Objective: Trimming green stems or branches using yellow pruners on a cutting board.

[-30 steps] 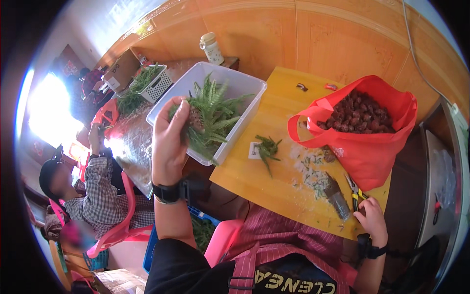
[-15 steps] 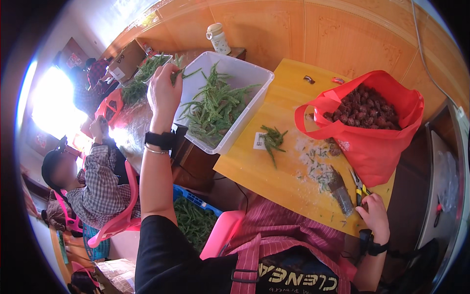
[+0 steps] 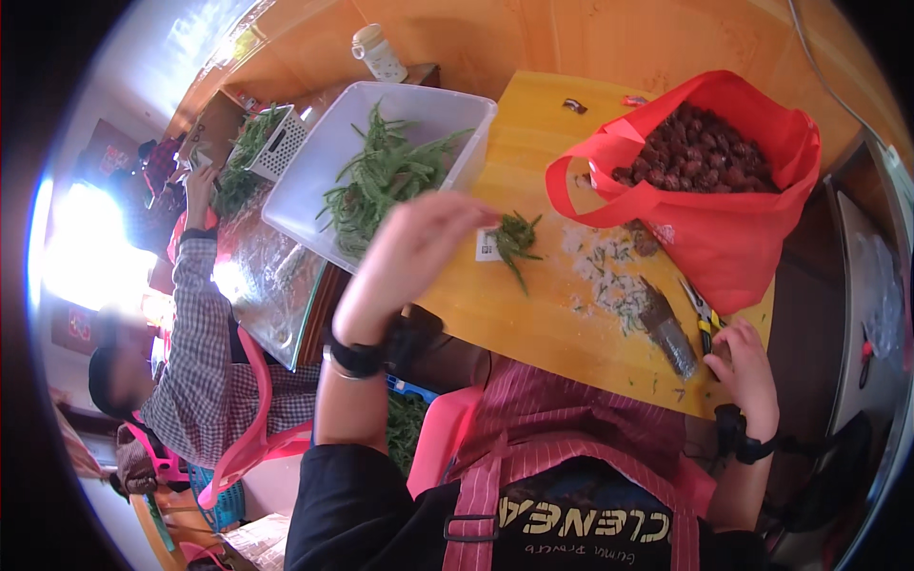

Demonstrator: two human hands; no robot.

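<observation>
My left hand [image 3: 419, 243], smeared by motion, hangs over the front of the translucent plastic bin [image 3: 476, 143]. Its fingertips point at a small bunch of green sprigs [image 3: 516, 238] on the yellow table [image 3: 533, 295]; whether they hold anything is unclear. More green sprigs [image 3: 381, 181] are heaped inside the bin. My right hand [image 3: 747, 371] rests at the table's right front edge, fingers loosely bent and apart, beside the handles of yellow-and-black pliers [image 3: 705, 319]. Left of the pliers lies a dark, clear-wrapped bundle [image 3: 669, 338] among whitish crumbs and green bits [image 3: 609, 281].
A red fabric bag [image 3: 733, 238] full of dark brown cones [image 3: 700, 152] stands at the table's right. A white bottle [image 3: 378, 52] is behind the bin. On the left, a person in a checked shirt [image 3: 190, 333] sits by a glass-topped table [image 3: 276, 285] with a white basket [image 3: 281, 147].
My left hand has come down and right from above the bin, where it held a green sprig. The view has shifted. The seated person's arm has reached farther forward.
</observation>
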